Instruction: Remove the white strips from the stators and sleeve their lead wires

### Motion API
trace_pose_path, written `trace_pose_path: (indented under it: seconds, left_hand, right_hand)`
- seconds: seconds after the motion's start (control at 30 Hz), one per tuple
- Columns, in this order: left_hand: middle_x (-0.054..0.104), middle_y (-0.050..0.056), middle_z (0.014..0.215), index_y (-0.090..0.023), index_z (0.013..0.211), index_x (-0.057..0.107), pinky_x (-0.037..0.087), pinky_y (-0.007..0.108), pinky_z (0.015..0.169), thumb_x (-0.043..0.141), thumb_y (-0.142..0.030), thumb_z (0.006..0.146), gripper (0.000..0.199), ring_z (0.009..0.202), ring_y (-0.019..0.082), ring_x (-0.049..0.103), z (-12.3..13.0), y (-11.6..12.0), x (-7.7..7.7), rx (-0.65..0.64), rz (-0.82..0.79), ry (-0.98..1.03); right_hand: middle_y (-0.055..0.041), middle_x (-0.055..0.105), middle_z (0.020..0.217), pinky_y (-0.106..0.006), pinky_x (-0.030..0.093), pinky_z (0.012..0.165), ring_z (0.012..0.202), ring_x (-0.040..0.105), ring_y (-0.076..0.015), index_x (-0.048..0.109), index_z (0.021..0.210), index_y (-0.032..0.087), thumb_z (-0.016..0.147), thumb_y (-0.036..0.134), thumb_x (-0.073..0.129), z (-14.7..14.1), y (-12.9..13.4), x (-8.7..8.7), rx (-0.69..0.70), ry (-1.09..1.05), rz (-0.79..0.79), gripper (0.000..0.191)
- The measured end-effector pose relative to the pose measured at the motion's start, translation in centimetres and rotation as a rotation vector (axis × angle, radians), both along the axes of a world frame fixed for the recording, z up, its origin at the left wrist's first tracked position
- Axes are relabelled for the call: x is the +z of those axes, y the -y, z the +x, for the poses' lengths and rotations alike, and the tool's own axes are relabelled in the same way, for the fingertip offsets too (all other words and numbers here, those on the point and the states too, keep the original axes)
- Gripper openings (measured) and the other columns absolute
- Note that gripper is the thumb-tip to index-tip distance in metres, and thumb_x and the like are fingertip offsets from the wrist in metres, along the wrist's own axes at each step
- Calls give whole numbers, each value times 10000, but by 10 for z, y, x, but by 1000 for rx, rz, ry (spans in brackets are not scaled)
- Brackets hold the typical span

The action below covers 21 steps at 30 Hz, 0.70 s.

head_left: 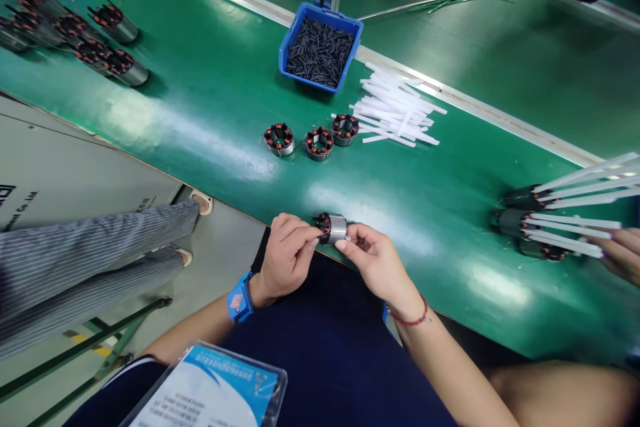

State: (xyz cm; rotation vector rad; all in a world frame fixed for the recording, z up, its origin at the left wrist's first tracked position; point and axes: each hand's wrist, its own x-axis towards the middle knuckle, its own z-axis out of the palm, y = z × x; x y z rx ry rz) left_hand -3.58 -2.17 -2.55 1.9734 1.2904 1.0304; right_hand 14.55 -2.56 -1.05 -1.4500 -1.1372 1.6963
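Observation:
At the near table edge, a motor stator [338,229] lies on its side between my hands, its steel body to the right and its black end with copper windings to the left. My right hand [377,260] grips the steel body between thumb and fingers. The thumb and forefinger of my left hand [290,257] are pinched together at the winding end; whatever small part is between them is hidden. Three more stators, one of them a stator with loose wires [280,140], stand farther back on the green table [215,113].
A blue bin [285,60] of short black tubes stands at the back beside a pile of white strips [397,107]. Stacked stators [133,70] are far left. At right, another person's hand [623,253] is near stators with white strips [575,227]. Someone's striped trouser legs [100,240] show left.

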Motion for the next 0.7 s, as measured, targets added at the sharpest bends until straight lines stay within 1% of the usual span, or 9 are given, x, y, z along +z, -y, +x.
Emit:
trace_pose_path:
  seconds: [0.03,0.07,0.17,0.23,0.33,0.43,0.57,0.7]
  left_hand:
    - [599,32,800,-182,898,614,398,345,755,524,-117,849,121,795,173,498,-2,0,1,-16,-20,4]
    - [592,30,802,-182,897,609,404,336,751,512,-126,861,118,790,169,501,-4,-1,3,-34,-74,23]
    - [563,32,845,-180,925,580,423,312,754,444,-168,909,138,807,158,509,-8,-5,10,-99,-290,95]
    - [542,42,912,-177,957,546,426,316,781,471,-210,900,99,859,167,505,-6,-7,14,-135,-370,77]
    - [519,49,955,-172,946,505,415,327,806,582,-231,835,147,911,188,481,0,-9,18,-103,-395,-27]
    - [525,38,924,-172,883,505,402,325,803,602,-205,820,120,904,189,471,7,-11,20,-58,-415,-74]
    - [529,28,902,-172,853,518,397,318,793,610,-186,813,101,892,185,467,10,-11,21,-44,-431,-54]
    - [533,24,882,-170,844,530,396,314,779,631,-185,801,111,879,184,463,12,-10,21,-27,-444,-53]
  right_hand:
    - [35,418,692,-238,311,568,608,367,-102,526,744,187,806,355,616,0,1,-1,5,12,13,200]
    - [35,420,695,-237,315,570,610,371,-100,525,740,187,809,350,614,-1,2,-2,8,25,25,198]
    - [34,429,697,-233,320,564,602,377,-97,519,729,187,815,341,611,-1,3,-5,15,70,48,199]
    - [29,446,707,-233,335,569,606,393,-98,540,741,186,821,336,606,0,4,-5,29,107,71,183]
    - [4,519,746,-243,389,618,655,468,-120,610,820,188,842,317,574,1,4,-3,85,143,109,136]
    - [-17,603,768,-255,431,648,699,538,-145,643,882,194,867,324,535,2,7,0,96,189,108,169]
    - [-21,664,768,-268,465,675,700,596,-156,623,871,205,886,334,502,1,12,3,78,273,134,178]
    - [-16,678,770,-268,478,666,676,616,-151,588,846,212,883,292,486,1,15,3,67,303,140,135]
